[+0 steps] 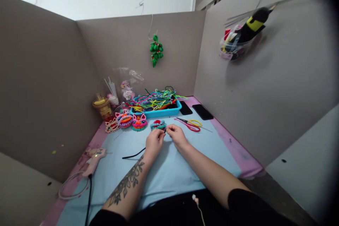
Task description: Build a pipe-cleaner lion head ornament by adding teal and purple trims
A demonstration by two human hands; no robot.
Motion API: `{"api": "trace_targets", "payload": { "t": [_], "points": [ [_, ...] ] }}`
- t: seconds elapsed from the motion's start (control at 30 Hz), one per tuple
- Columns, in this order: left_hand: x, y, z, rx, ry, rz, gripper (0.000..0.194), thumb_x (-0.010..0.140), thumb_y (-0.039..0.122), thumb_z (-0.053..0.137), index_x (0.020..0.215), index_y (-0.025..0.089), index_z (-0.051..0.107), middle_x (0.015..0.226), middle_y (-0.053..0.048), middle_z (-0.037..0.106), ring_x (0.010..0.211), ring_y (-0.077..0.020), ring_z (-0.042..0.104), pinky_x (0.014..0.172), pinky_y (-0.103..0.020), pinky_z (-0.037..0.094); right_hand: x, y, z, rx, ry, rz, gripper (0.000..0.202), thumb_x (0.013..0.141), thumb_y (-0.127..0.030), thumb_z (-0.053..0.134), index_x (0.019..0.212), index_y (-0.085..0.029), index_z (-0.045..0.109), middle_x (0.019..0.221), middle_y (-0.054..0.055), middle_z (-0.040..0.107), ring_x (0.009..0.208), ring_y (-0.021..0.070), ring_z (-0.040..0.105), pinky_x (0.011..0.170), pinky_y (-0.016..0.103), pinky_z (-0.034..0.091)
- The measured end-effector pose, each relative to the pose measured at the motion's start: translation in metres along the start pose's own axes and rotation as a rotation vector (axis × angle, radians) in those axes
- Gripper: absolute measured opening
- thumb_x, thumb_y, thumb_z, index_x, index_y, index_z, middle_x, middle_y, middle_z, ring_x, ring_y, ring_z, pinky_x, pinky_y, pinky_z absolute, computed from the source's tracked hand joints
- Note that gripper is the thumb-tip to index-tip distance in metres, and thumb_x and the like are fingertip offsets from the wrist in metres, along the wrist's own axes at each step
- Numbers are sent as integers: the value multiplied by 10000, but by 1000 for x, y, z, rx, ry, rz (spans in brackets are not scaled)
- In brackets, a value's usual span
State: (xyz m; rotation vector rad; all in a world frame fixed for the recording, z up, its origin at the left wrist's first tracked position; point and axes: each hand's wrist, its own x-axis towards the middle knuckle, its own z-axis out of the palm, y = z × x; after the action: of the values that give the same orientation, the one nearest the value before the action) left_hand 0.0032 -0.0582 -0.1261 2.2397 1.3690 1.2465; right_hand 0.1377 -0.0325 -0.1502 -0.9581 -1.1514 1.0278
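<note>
Between the fingertips of both hands is a black pipe cleaner (135,155). Its long tail runs out to the left beneath my left hand (155,141), which is closed in a pinch. My right hand (176,135) pinches close beside it, at the pipe cleaner's short end. Just beyond my fingers lies a teal and red fuzzy figure (158,124), partly covered by them. Farther left sit finished-looking fuzzy animal heads, among them a pink and orange one (139,122) and a lilac one (124,119).
A blue tray (156,114) heaped with coloured pipe cleaners stands at the back. Right of it are two black phones (202,112) and red-handled scissors (191,126). A pink glue gun (94,159) with a cord lies left. Grey partitions (174,49) enclose the table.
</note>
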Motion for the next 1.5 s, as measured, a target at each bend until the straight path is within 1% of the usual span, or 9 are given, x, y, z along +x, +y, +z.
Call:
{"api": "trace_targets", "payload": {
  "t": [0.07, 0.27, 0.5, 0.6, 0.77, 0.93, 1.17, 1.37, 1.5],
  "points": [
    [-1, 3, 3, -18, 17, 2, 89, 829, 173, 527, 792, 180, 607, 802, -43, 646, 759, -160, 578, 699, -274, 441, 0, 1, 4, 80, -16, 46, 254, 663, -425, 626, 638, -191, 531, 502, -45, 467, 448, 97, 372, 465, 239, 325],
    [-1, 10, 5, -64, 66, 0, 116, 834, 166, 501, 776, 178, 601, 772, -35, 618, 729, -147, 571, 695, -265, 443, -2, 0, 6, 209, -81, 91, 333, 630, -502, 675, 661, -187, 571, 617, 22, 584, 558, 148, 522, 544, 282, 421],
    [-2, -7, 0, 31, 45, -5, 125, 843, 207, 510, 765, 187, 606, 748, -29, 622, 714, -153, 565, 676, -260, 431, 3, -5, -8, 72, -107, 64, 199, 621, -352, 714, 705, -178, 667, 648, 5, 617, 607, 141, 526, 616, 279, 426],
    [-2, -12, -2, 106, 21, -4, 119, 834, 182, 514, 771, 190, 615, 760, -31, 628, 730, -160, 577, 682, -261, 431, 5, -12, -18, -107, -78, -68, 139, 628, -246, 708, 758, -197, 703, 806, 29, 638, 783, 181, 550, 734, 315, 433],
    [-1, -11, -3, 226, -22, 59, 128, 845, 172, 513, 811, 188, 635, 780, -47, 641, 761, -178, 589, 704, -278, 430, 1, -16, -24, -623, -157, -514, 134, 771, -170, 599, 848, -216, 699, 870, 61, 626, 904, 217, 531, 856, 384, 427],
    [-1, -7, -4, 335, -67, 93, 155, 859, 176, 505, 797, 182, 647, 775, -62, 640, 747, -190, 583, 686, -289, 416, -6, -16, -19, -862, -219, -648, 170, 841, -155, 540, 896, -213, 689, 917, 79, 637, 921, 231, 503, 844, 371, 440],
    [-2, -8, -3, 301, -100, 76, 171, 869, 189, 492, 811, 184, 653, 788, -54, 640, 759, -183, 577, 687, -281, 412, -6, -15, -17, -897, -251, -607, 166, 848, -139, 522, 826, -210, 670, 874, 76, 630, 890, 231, 486, 814, 366, 429],
    [0, -5, -5, 149, -121, -17, 128, 830, 169, 534, 808, 189, 658, 807, -51, 647, 785, -183, 579, 722, -283, 414, -1, -8, -15, -586, -213, -349, 139, 768, -123, 548, 680, -205, 619, 758, 38, 583, 839, 208, 504, 822, 357, 391],
    [1, -5, -4, 21, -100, -89, 93, 795, 154, 562, 777, 183, 648, 791, -43, 645, 748, -167, 573, 701, -270, 411, -1, -6, -12, -467, -137, -239, 135, 744, -185, 555, 614, -192, 589, 679, 11, 546, 698, 167, 504, 693, 302, 400]
  ]
}}
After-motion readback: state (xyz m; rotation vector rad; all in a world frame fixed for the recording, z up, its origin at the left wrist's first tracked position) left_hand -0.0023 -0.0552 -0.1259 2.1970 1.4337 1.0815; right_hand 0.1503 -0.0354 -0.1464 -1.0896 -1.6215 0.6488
